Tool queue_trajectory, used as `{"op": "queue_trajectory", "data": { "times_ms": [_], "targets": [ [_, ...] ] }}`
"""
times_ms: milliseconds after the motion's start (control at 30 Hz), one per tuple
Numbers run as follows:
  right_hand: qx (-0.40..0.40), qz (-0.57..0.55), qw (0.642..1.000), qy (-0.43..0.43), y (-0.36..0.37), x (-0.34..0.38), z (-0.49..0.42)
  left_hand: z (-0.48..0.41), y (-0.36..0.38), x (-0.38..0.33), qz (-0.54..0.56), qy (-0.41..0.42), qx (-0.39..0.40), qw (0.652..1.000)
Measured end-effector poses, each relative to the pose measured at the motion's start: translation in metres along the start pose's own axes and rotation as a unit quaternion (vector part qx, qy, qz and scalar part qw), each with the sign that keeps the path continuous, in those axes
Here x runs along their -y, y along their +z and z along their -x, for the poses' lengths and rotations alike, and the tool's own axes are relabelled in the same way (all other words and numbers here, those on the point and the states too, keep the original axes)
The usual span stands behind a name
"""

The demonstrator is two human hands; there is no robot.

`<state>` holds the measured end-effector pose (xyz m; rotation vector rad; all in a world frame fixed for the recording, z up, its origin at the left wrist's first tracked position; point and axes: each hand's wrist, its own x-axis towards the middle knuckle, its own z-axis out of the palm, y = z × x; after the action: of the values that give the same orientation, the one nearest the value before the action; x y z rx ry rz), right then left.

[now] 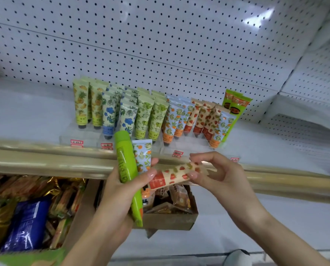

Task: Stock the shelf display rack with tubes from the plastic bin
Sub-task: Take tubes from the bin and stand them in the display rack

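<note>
Tubes [152,116] stand in rows in the rack [87,138] on the shelf [35,112], before the pegboard [160,35]

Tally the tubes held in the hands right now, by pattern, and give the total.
Plain green tube, in the left hand: 1
Blue tube with orange flowers, in the left hand: 1
Strawberry-print tube, pinched by the right hand: 1
Total: 3
</note>
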<state>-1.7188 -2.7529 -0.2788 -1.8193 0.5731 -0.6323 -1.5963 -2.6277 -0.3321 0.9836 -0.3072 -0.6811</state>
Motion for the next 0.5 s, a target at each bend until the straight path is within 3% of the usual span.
{"op": "queue_trajectory", "data": {
  "times_ms": [267, 500],
  "targets": [
    [0.069, 0.083, 0.994, 0.024, -0.022, 0.021, -0.013, -0.002, 0.007, 0.004, 0.011, -0.015, 0.005, 1.0],
    [0.083, 0.263, 0.959, -0.071, -0.055, 0.08, -0.051, -0.003, 0.003, 0.003, 0.04, 0.004, -0.008, 0.999]
  ]
}}
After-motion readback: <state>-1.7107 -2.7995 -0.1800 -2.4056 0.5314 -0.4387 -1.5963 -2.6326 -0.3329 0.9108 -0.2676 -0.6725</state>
